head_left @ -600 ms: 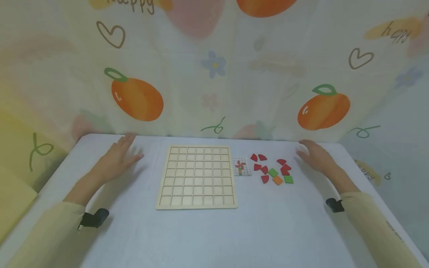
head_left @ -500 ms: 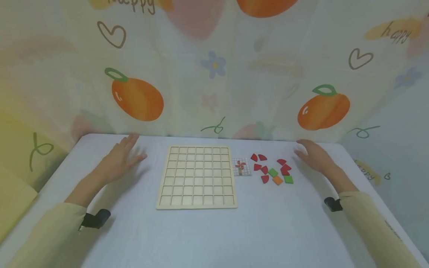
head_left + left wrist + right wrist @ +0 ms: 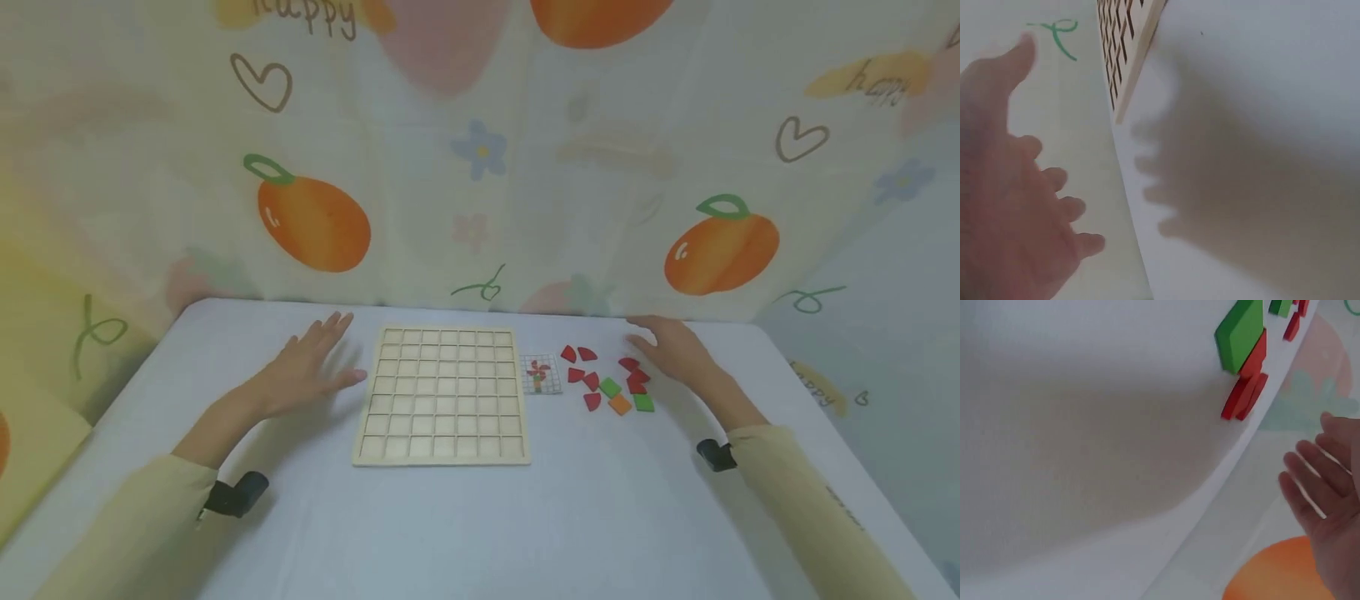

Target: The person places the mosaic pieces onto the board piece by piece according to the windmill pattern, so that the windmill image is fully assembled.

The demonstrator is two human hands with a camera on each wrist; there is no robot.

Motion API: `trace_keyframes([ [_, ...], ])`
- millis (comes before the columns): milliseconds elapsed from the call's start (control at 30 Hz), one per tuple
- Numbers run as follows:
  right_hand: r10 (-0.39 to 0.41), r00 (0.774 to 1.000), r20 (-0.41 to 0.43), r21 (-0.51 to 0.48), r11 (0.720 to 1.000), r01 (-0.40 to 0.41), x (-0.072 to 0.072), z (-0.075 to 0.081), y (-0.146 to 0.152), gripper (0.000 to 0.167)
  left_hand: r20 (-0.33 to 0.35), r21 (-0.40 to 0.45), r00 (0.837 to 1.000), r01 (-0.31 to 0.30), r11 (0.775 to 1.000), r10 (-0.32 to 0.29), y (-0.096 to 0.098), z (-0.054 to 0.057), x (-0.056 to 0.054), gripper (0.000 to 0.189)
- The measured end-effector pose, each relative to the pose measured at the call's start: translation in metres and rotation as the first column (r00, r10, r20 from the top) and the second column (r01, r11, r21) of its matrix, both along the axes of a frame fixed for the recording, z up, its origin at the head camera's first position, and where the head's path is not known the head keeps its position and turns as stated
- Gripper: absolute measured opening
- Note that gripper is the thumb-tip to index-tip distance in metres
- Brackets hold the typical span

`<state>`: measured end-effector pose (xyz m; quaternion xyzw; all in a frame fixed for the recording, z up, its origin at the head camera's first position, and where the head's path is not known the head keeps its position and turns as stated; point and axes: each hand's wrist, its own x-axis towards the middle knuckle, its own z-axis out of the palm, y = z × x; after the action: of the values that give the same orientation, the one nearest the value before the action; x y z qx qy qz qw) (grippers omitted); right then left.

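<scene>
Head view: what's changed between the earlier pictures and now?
The bare left hand moved right, toward the square pale wooden grid board; the bare right hand moved left, toward the flat red, green and orange pieces. Nothing was taken or let go. The board, the pieces and the small white gridded picture card beside the board stayed put.

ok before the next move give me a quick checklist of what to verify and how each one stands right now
1. Left grip free: ok, fingers spread, holding nothing.
2. Right grip free: ok, holding nothing.
3. Wooden grid board without pieces: ok, no coloured piece in any cell.
4. Red pieces spread apart: not ok, several are bunched together.
5. Green squares and orange square in view: ok, lying right of the card.
6. Enough pieces for the figure on the pattern card: cannot tell, print too small.
</scene>
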<state>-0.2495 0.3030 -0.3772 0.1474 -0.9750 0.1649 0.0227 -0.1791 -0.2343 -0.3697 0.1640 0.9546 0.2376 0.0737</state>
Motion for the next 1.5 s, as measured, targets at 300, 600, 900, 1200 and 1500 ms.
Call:
trace_keyframes([
  [300, 0.056, 0.997, 0.053, -0.068, 0.996, -0.053, 0.003, -0.002, -0.024, 0.036, -0.01, -0.045, 0.997, 0.077, 0.996, -0.077, 0.017, -0.009, 0.013, 0.103],
  [600, 0.021, 0.995, 0.1, -0.049, 0.999, -0.016, 0.006, -0.008, -0.042, 0.036, -0.009, -0.068, 0.99, 0.138, 0.988, -0.139, 0.029, -0.017, 0.023, 0.103],
  [900, -0.02, 0.983, 0.181, -0.009, 1.0, 0.022, 0.002, -0.014, -0.053, 0.041, 0.021, -0.086, 0.983, 0.186, 0.979, -0.185, 0.035, -0.023, 0.031, 0.109],
  [1200, -0.023, 0.982, 0.186, 0.003, 1.0, 0.023, 0.004, -0.015, -0.056, 0.039, 0.038, -0.096, 0.98, 0.199, 0.975, -0.197, 0.037, -0.025, 0.038, 0.11],
  [1500, -0.033, 0.972, 0.234, -0.083, 0.995, 0.054, 0.004, -0.013, -0.056, 0.03, 0.074, -0.09, 0.979, 0.195, 0.977, -0.189, 0.037, -0.029, 0.039, 0.11],
])
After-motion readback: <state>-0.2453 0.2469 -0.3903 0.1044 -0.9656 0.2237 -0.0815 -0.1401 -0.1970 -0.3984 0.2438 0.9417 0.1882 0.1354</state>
